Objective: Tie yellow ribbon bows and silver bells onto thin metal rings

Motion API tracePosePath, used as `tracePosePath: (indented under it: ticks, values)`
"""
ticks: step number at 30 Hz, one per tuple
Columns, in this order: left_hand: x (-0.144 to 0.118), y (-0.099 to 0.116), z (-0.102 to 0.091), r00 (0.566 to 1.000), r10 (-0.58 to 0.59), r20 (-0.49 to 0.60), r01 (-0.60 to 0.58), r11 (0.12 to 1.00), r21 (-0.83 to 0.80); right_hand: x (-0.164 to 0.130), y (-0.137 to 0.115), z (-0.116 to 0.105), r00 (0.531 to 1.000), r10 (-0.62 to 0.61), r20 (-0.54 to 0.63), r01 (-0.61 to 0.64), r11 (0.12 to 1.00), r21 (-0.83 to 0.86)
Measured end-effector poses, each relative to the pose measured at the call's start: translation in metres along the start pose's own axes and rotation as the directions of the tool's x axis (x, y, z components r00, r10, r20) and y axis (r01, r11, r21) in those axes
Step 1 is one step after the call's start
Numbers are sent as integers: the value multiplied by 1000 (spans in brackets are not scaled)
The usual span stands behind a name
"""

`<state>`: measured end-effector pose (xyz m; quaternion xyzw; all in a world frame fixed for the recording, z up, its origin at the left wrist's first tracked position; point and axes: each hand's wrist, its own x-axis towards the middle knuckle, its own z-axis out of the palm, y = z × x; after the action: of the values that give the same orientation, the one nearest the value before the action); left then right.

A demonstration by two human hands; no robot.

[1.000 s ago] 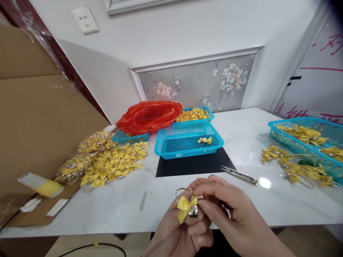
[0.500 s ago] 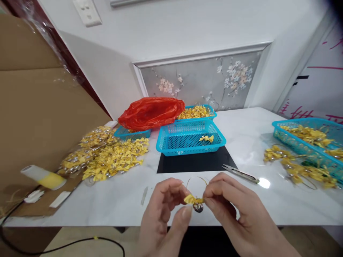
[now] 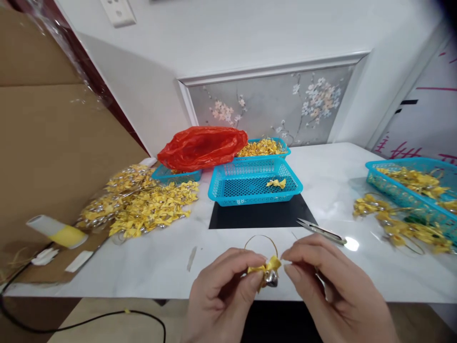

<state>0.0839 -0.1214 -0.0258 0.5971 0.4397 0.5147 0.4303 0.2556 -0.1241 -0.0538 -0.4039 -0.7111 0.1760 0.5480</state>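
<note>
Between the thumb and fingers of my left hand (image 3: 228, 290) is a yellow ribbon bow (image 3: 274, 263) with a shiny silver bell (image 3: 272, 278) below it. A thin gold cord loop (image 3: 262, 237) stands up from the bow. My right hand (image 3: 335, 281) is just right of the bow, its thumb and forefinger tips close together in a pinch. Whether something thin lies between those tips I cannot make out. Thread snips (image 3: 321, 230) lie on the table beyond my right hand.
A blue basket (image 3: 232, 197) with one bow sits on a black mat (image 3: 257, 218). Behind are a red plastic bag (image 3: 200, 147) and another bow-filled basket (image 3: 287, 151). Heaps of bows (image 3: 153, 209) lie left; a blue basket (image 3: 392, 183) and loose bows (image 3: 414, 228) are at right.
My left hand has closed its pinch on the bow, which has turned so the bell faces right. My right fingertips have come away from the bow. The cord loop now shows whole.
</note>
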Motion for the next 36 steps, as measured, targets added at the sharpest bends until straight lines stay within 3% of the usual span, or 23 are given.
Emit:
tracePosePath:
  ticks: [5,10,13,15,17,20,26,32,36]
  values:
    - [-2,0,8,979,171,-109,-171,985,11,-6,-5,2,998,-43,37,42,998,37]
    - [-3,1,8,980,163,-116,-166,986,-15,-7,-7,10,1000,-17,6,16,994,108]
    - [-2,-2,2,998,47,-32,-48,998,-30,-9,-7,10,1000,3,19,-5,994,109]
    - [0,-4,0,990,-139,9,137,966,-217,-10,-6,8,999,32,-10,-31,994,103]
    - [3,-7,0,943,-330,50,315,831,-457,-11,-6,5,999,46,-23,-44,996,72]
    - [5,-7,3,872,-480,93,421,640,-643,-11,-4,-1,998,68,6,-68,996,53]
    - [8,-4,7,842,-533,83,436,583,-685,-10,-1,-1,995,97,36,-101,987,125]
    - [8,-8,6,854,-510,100,424,572,-703,-18,-3,12,960,274,-59,-243,917,316]
    - [8,-9,7,826,-552,118,462,541,-703,-14,0,12,951,307,-27,-290,922,258]
